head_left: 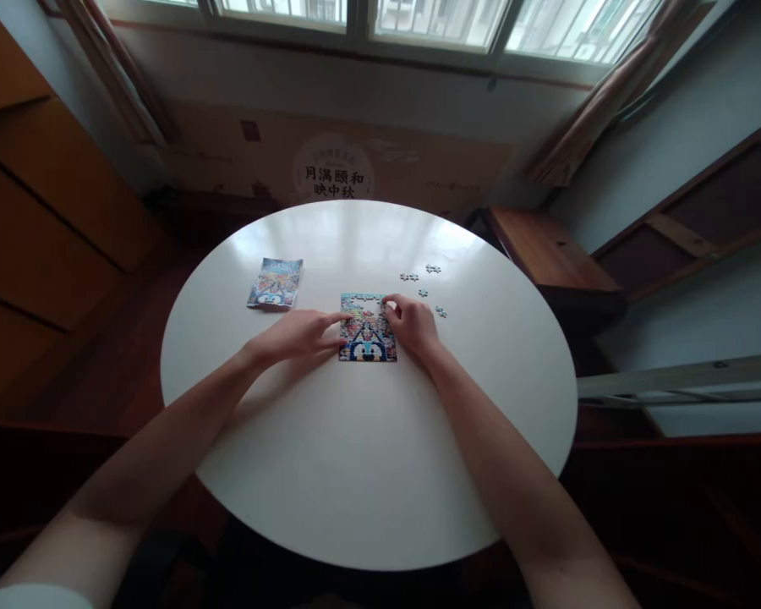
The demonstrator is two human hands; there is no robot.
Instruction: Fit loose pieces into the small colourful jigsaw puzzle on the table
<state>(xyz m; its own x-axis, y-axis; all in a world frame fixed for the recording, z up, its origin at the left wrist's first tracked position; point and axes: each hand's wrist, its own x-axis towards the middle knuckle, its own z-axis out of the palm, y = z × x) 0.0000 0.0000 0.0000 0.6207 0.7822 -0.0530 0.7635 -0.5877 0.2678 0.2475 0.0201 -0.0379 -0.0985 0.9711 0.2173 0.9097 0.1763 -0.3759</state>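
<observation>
At the centre of the frame, a nearly finished jigsaw puzzle (368, 328) is steadied on the round white surface (368, 474) by the left hand (295, 336), laid flat with fingers spread at its left edge. The right hand (411, 325) is curled narrowly at the upper right corner, apparently pressing a piece in, though none is visible under the fingers. Fitting seems under way; loose pieces (426, 288), right of centre, and a picture card (276, 282), at left, are left untouched.
</observation>
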